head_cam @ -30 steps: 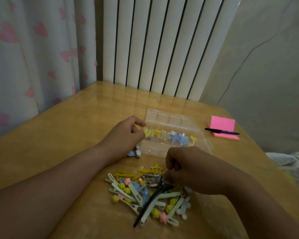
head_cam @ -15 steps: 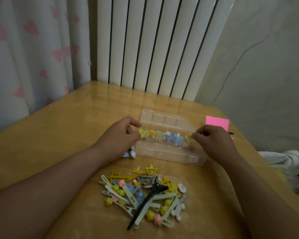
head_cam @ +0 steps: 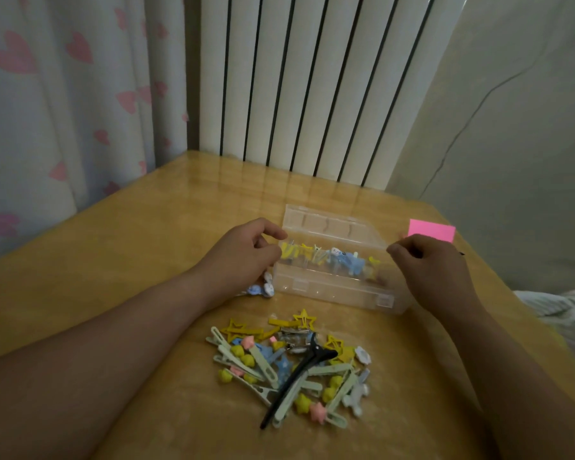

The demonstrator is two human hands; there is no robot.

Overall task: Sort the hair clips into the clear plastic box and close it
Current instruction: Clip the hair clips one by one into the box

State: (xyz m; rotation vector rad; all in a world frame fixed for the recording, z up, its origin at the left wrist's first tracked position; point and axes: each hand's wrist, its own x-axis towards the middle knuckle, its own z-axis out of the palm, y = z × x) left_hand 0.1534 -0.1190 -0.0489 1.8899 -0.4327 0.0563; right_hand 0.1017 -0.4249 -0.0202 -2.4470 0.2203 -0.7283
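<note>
Although a row of yellow and blue clips (head_cam: 332, 258) already sits in the middle compartments of the clear plastic box (head_cam: 332, 291), the sorting looks less than half done: most of the hair clips (head_cam: 279, 363) lie in a loose heap on the desk (head_cam: 130, 260), near the front wall of the box and between the two forearms. Among them are pale green bars with small stars, yellow star outlines and one long black clip (head_cam: 301, 376) lying across the heap. Two small blue and white clips (head_cam: 263, 289) lie apart, just beside the left wrist. The lid (head_cam: 329, 224) stands open behind the compartments, so closing is yet to come. The box lies across the desk between the hands. The left hand (head_cam: 243, 257) is at its left end, thumb and fingers curled toward the corner, seemingly touching it; whether it grips the wall I cannot tell. The right hand (head_cam: 435, 270) is at the right end, fingers curled in, and whether it pinches a clip or the box's edge is hidden. A pink notepad (head_cam: 431, 230) lies just behind the right hand.
</note>
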